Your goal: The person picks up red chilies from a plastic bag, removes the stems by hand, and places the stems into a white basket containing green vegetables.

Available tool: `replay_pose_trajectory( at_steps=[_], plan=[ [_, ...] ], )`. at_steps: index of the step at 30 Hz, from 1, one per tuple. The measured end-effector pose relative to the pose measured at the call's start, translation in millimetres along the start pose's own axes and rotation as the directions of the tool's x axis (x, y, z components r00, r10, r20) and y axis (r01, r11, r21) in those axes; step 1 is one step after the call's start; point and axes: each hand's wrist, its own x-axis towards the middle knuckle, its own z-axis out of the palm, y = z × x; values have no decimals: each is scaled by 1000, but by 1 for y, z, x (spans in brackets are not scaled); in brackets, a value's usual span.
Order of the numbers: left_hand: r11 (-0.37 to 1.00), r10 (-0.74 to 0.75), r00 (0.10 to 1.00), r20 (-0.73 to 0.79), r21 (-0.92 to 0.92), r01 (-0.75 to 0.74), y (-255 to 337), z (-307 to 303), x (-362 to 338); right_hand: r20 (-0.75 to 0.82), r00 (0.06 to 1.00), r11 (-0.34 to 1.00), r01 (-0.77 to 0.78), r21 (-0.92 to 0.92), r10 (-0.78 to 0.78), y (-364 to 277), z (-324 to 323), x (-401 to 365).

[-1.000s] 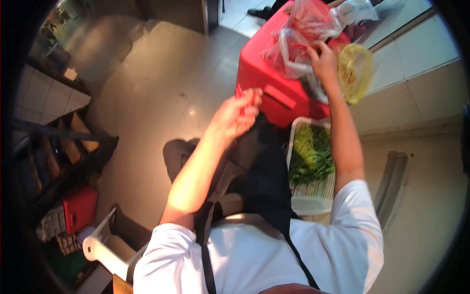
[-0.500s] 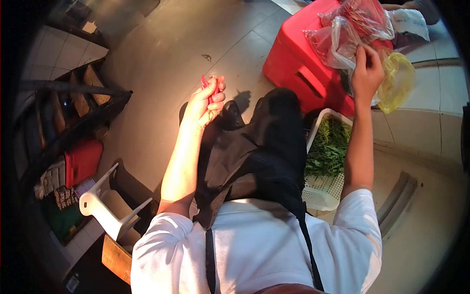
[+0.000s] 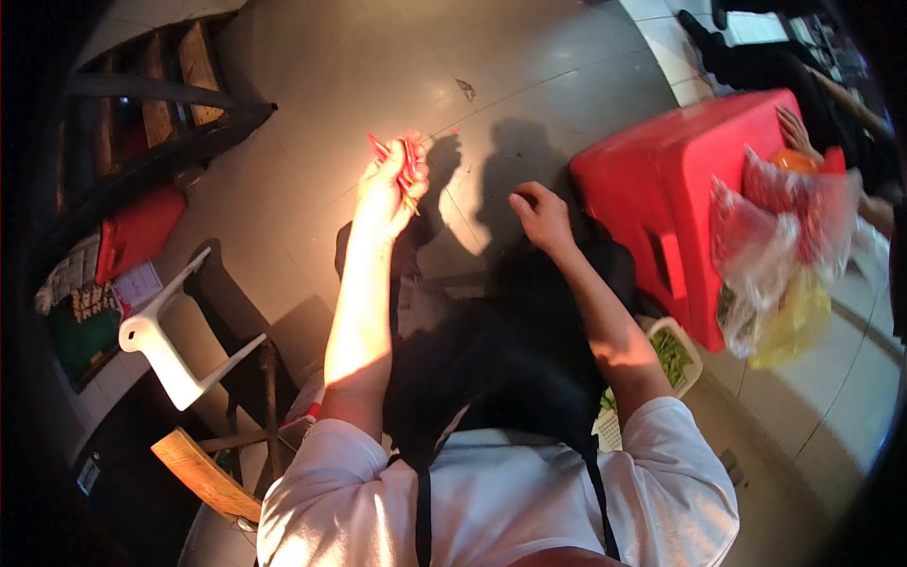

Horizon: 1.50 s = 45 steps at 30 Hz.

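My left hand (image 3: 387, 184) is closed around a few slim red chili peppers (image 3: 409, 161); their ends stick out between the fingers, brightly lit. My right hand (image 3: 542, 217) hovers over my right knee with its fingers curled in, and whatever they might hold is hidden. To the right of it stands a big red cooler-like box (image 3: 624, 180). Clear plastic bags with red contents (image 3: 756, 227) lie on and hang over the box's right side, with a yellow plastic bag (image 3: 794, 317) below them.
Beside my right leg, a white basket (image 3: 694, 364) holds green leaves, partly covered by my arm. A person's hand (image 3: 798, 130) rests on the box's far edge. At left are a white stool (image 3: 165, 354), a wooden chair part (image 3: 203, 472) and a dark rack (image 3: 179, 94).
My right hand has left the plastic bags and come inward over my knee. My left hand still grips the chili peppers. The view has shifted, and another person's hand now shows on the box.
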Motion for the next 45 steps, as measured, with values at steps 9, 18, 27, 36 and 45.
replay_pose_trajectory(
  at_steps=[9, 18, 27, 36, 45],
  plan=[
    [949, -168, 983, -69, -282, 142, 20, -29, 56, 61, 939, 906, -307, -293, 338, 134, 219, 231],
    [981, -147, 953, -264, -164, 106, 25, -56, 60, -87, 906, 860, -420, -290, 414, 176, 289, 314],
    [982, -134, 903, -409, 66, 176, -20, -19, 55, 257, 965, 844, -179, 506, 51, -42, 68, 191],
    [956, -200, 961, 192, 252, 149, -49, 146, -45, -190, 857, 870, 493, 27, -480, -139, -127, -23],
    [814, -376, 820, 431, 577, 70, -65, 226, -179, 89, 977, 594, 43, 803, -191, -116, -217, -184]
  ],
)
